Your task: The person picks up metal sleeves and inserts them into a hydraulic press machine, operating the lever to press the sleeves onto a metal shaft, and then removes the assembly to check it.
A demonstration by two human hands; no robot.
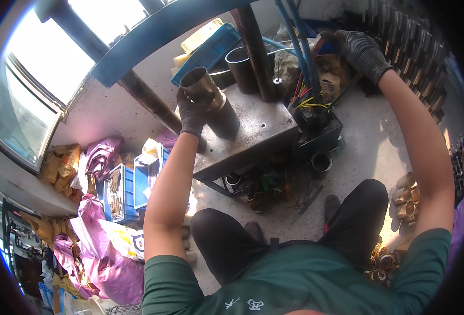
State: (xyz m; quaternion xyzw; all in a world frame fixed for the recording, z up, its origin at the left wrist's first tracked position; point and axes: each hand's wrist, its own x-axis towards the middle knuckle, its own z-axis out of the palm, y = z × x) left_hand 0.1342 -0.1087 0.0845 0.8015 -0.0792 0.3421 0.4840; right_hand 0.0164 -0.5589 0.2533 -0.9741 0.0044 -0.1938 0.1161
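Observation:
My left hand (pixel 194 111), in a dark glove, is wrapped round the side of a metal sleeve (pixel 196 79), an open-topped tube that leans slightly. Directly beside and below it a thicker metal cylinder (pixel 223 122) stands on the steel press table (pixel 263 113); whether the two are joined I cannot tell. Another dark open-topped tube (pixel 241 71) stands farther back, by a steel column (pixel 254 50). My right hand (pixel 363 52), also gloved, reaches out at the far right, past the blue hoses (pixel 306 58). Its fingertips are blurred against dark clutter, so their grip is unclear.
A blue press beam (pixel 158 37) arches overhead. Coloured wires (pixel 311 101) hang by a black box at the table's right. Metal tubes (pixel 410 68) are stacked along the right, with short rings (pixel 405 197) nearer me. Blue crates (pixel 121 191) and pink sacks (pixel 106 257) lie left.

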